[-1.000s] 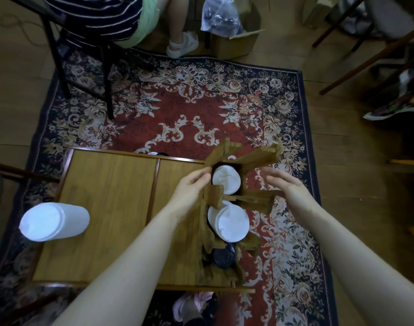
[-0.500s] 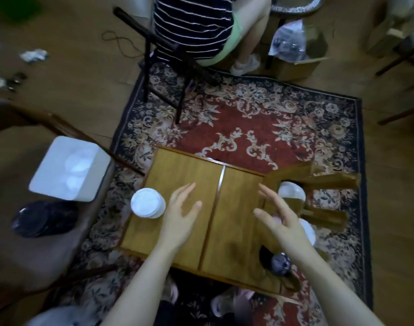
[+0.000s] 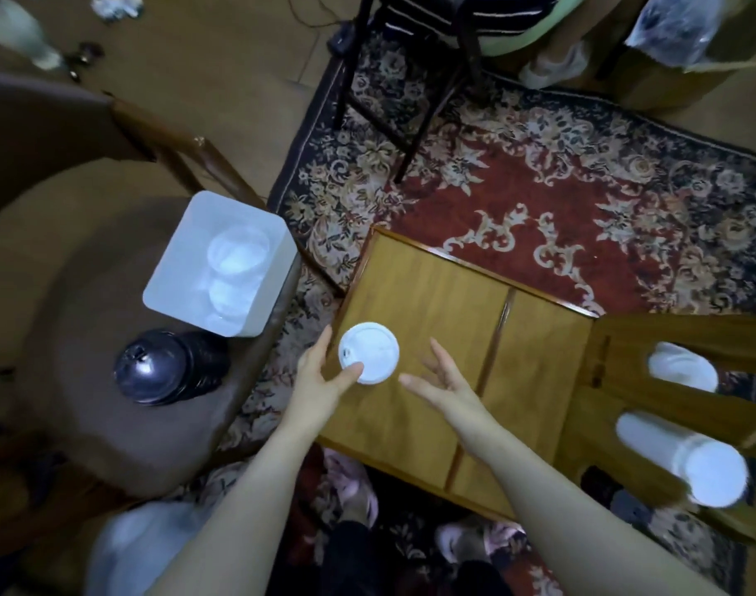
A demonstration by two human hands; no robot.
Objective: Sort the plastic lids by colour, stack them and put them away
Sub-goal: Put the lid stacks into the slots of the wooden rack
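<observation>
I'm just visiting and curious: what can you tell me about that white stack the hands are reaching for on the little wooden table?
The white lid stack is a pile of round plastic lids, seen from above, so its height is unclear. The top lid has a raised rim and a small sip hole near its left edge. It stands near the left edge of the wooden table. The left hand touches it, thumb at its near rim; the right hand hovers open beside it, apart.

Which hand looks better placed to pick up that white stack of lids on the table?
Probably the left hand: its thumb already reaches the white lid stack and its fingers flank the far side. The right hand is open, slightly apart.
</observation>
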